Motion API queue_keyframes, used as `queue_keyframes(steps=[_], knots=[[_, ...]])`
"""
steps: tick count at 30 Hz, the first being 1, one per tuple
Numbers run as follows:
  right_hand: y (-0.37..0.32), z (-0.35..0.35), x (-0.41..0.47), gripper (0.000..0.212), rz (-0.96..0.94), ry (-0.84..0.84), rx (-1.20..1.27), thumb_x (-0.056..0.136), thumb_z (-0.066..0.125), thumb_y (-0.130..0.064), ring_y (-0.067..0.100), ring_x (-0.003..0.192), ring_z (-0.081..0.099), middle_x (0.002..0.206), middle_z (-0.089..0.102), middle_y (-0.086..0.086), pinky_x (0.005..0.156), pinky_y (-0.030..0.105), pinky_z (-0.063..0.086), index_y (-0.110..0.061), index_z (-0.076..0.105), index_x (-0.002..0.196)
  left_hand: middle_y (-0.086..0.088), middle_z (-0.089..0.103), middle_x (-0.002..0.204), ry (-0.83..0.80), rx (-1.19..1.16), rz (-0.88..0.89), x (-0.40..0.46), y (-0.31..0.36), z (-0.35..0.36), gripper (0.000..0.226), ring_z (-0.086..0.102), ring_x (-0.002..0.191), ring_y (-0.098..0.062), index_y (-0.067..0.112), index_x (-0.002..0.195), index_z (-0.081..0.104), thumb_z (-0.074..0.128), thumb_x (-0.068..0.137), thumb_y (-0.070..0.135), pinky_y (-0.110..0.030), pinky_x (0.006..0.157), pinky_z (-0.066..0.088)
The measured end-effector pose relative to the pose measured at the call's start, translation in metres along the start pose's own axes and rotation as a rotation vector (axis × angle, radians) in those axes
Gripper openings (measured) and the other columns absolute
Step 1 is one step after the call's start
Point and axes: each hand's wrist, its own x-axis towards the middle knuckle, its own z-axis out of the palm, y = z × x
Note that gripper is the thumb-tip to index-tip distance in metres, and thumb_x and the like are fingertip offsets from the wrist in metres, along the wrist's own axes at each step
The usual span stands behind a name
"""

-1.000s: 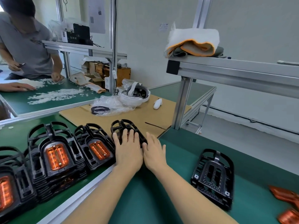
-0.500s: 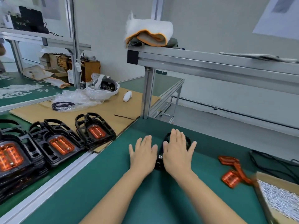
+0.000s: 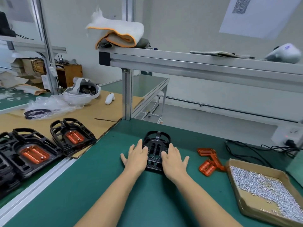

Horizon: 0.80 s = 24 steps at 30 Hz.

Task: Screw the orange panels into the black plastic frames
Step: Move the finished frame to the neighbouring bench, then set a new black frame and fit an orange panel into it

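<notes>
A bare black plastic frame (image 3: 156, 145) lies flat on the green mat in front of me. My left hand (image 3: 136, 157) rests on its left side and my right hand (image 3: 174, 159) on its right side, both with fingers straight and spread. To the right lie loose orange panels (image 3: 208, 158) on the mat. A cardboard box of small silver screws (image 3: 265, 188) sits at the right edge. On the left, finished black frames with orange panels (image 3: 73, 136) stand in a row, some stacked.
An aluminium post (image 3: 127, 94) and shelf beam (image 3: 196, 63) rise just behind the frame. A folded cloth (image 3: 118, 34) lies on the shelf. A headset (image 3: 82, 92), a plastic bag with cable (image 3: 44, 108) and a power strip (image 3: 288, 135) with black cables are nearby.
My view swung right from the finished frames to the work mat. Both hands moved from the leftmost frame to the bare frame and now lie on either side of it.
</notes>
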Motion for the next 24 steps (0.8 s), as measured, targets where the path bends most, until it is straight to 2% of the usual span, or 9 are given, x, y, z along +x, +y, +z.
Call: queue_keyframes(steps=[3, 6, 10, 14, 17, 19, 22, 24], knots=[[0.003, -0.006, -0.006, 0.049, -0.024, 0.015, 0.045, 0.103, 0.025, -0.017, 0.013, 0.149, 0.002, 0.162, 0.011, -0.001, 0.116, 0.053, -0.007, -0.008, 0.017, 0.151, 0.002, 0.027, 0.155, 0.032, -0.024, 0.019, -0.006, 0.004, -0.001, 0.051, 0.003, 0.146, -0.009, 0.027, 0.151, 0.015, 0.022, 0.101, 0.026, -0.047, 0.115, -0.010], [0.011, -0.015, -0.014, 0.050, -0.066, 0.044, 0.149, 0.105, 0.023, -0.018, 0.013, 0.149, 0.000, 0.163, 0.006, 0.001, 0.117, 0.043, -0.009, -0.009, 0.015, 0.153, 0.000, 0.026, 0.155, 0.083, -0.067, 0.072, -0.016, 0.009, 0.002, 0.050, 0.007, 0.146, -0.011, 0.026, 0.151, 0.017, 0.026, 0.101, 0.024, -0.045, 0.117, -0.006], [0.032, -0.032, -0.029, 0.054, -0.098, 0.100, 0.328, 0.105, 0.028, -0.021, 0.010, 0.149, 0.000, 0.163, 0.007, -0.001, 0.117, 0.027, -0.007, -0.015, 0.006, 0.155, 0.002, 0.031, 0.153, 0.108, -0.283, 0.140, -0.033, 0.020, 0.016, 0.051, 0.023, 0.141, -0.018, 0.026, 0.150, 0.022, 0.033, 0.101, 0.019, -0.041, 0.118, 0.014], [0.049, -0.042, -0.041, 0.057, -0.068, 0.053, 0.378, 0.104, 0.032, -0.018, 0.012, 0.149, 0.007, 0.162, 0.011, -0.001, 0.121, 0.032, 0.002, -0.015, 0.008, 0.155, 0.001, 0.039, 0.149, 0.087, -0.361, 0.139, -0.042, 0.032, 0.031, 0.055, 0.043, 0.124, -0.015, 0.025, 0.150, 0.026, 0.037, 0.098, 0.010, -0.027, 0.102, 0.031], [0.053, -0.042, -0.042, 0.060, -0.029, -0.015, 0.438, 0.102, 0.038, -0.014, 0.017, 0.147, 0.017, 0.161, 0.017, 0.000, 0.121, 0.036, 0.011, -0.019, 0.010, 0.155, -0.003, 0.048, 0.142, 0.109, -0.236, 0.100, -0.040, 0.035, 0.031, 0.055, 0.045, 0.126, -0.023, 0.024, 0.146, 0.033, 0.042, 0.094, 0.008, -0.038, 0.109, 0.032], [0.051, -0.040, -0.041, 0.063, -0.009, -0.017, 0.593, 0.100, 0.043, -0.012, 0.015, 0.139, 0.030, 0.159, 0.024, -0.001, 0.112, 0.026, 0.023, -0.024, 0.014, 0.155, 0.000, 0.047, 0.143, 0.118, -0.286, 0.099, -0.034, 0.034, 0.026, 0.056, 0.045, 0.128, -0.021, 0.022, 0.144, 0.037, 0.049, 0.092, 0.005, -0.039, 0.109, 0.033], [0.047, -0.036, -0.037, 0.070, 0.038, -0.021, 0.702, 0.094, 0.054, -0.004, 0.010, 0.118, 0.045, 0.150, 0.039, -0.002, 0.091, 0.019, 0.035, -0.024, 0.023, 0.153, -0.006, 0.049, 0.141, 0.031, -0.700, -0.022, -0.026, 0.030, 0.013, 0.060, 0.049, 0.124, -0.021, 0.009, 0.141, 0.041, 0.054, 0.085, -0.010, -0.036, 0.105, 0.039], [0.045, -0.036, -0.032, 0.063, 0.095, 0.002, 0.745, 0.089, 0.056, 0.003, 0.010, 0.100, 0.054, 0.127, 0.057, -0.002, 0.080, 0.019, 0.045, -0.015, 0.035, 0.146, -0.006, 0.052, 0.139, -0.035, -0.850, -0.069, -0.023, 0.021, 0.009, 0.063, 0.051, 0.123, -0.024, 0.008, 0.139, 0.044, 0.054, 0.081, -0.016, -0.041, 0.106, 0.039]])
